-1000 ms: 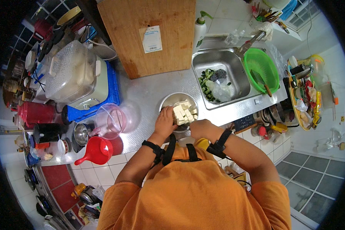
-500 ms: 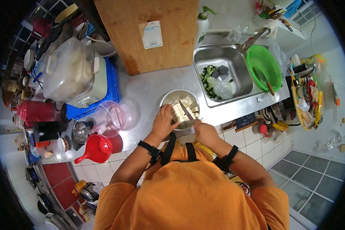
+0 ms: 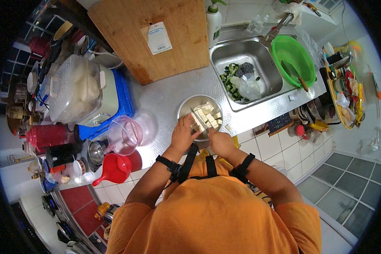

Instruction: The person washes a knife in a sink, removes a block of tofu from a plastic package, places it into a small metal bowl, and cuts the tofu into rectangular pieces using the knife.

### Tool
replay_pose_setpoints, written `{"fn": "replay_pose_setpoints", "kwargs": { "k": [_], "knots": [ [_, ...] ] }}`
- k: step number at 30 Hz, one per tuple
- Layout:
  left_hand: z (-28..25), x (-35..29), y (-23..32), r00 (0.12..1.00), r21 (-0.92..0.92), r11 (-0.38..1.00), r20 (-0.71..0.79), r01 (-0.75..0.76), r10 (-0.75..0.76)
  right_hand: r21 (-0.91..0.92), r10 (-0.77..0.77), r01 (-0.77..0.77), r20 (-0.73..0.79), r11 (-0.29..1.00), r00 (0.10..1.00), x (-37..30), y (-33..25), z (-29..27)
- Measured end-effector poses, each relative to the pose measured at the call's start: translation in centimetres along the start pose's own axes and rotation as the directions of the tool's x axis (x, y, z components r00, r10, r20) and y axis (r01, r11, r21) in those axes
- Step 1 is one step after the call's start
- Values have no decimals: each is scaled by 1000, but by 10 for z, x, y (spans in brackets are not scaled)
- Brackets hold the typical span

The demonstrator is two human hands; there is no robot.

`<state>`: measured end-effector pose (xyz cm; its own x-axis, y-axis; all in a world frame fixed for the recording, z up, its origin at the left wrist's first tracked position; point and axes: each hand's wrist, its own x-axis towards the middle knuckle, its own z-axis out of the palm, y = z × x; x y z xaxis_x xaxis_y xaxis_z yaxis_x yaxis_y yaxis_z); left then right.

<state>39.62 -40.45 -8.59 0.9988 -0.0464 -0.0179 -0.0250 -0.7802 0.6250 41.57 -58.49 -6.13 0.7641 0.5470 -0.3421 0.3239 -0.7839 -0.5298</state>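
Note:
A round steel bowl [image 3: 216, 100] on the metal counter holds white, tofu-like blocks [image 3: 206, 111], with smaller cubes at its right side. My right hand [image 3: 221, 142] is closed round the handle of a kitchen knife [image 3: 199, 118], whose blade slants up and left across the blocks. At the bowl's left side my left hand [image 3: 183, 134] has its fingers bent over the white blocks, close to the blade. One small white piece [image 3: 228, 127] lies on the counter just right of the bowl.
Right of the bowl is a steel sink [image 3: 264, 57] with green peelings [image 3: 230, 84] and a plastic bag. A green basin [image 3: 290, 46] with a cleaver stands beside it. A wooden board [image 3: 156, 63] leans behind. To the left are a clear pitcher [image 3: 122, 137], a red ladle [image 3: 116, 168] and a steamer [image 3: 82, 89].
The knife has moved leftward over the white blocks, and more separate cubes show at the bowl's right. A small piece now shows on the counter. The whole view has turned slightly.

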Motion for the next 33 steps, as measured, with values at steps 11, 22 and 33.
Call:
{"fn": "replay_pose_setpoints", "kwargs": {
  "k": [11, 22, 33],
  "knots": [
    [4, -3, -3, 998, -17, 999, 60, 34, -33, -24, -41, 42, 56, 999, 998, 10, -3, 7],
    [1, -2, 2, 1000, 23, 1000, 27, 9, -10, -200, 73, -11, 309, 980, 948, 27, -10, -11],
    [-3, -6, 5, 999, 17, 999, 32, 35, -35, -229, 107, -19, 380, 973, 919, 23, -9, -10]
  ]
}}
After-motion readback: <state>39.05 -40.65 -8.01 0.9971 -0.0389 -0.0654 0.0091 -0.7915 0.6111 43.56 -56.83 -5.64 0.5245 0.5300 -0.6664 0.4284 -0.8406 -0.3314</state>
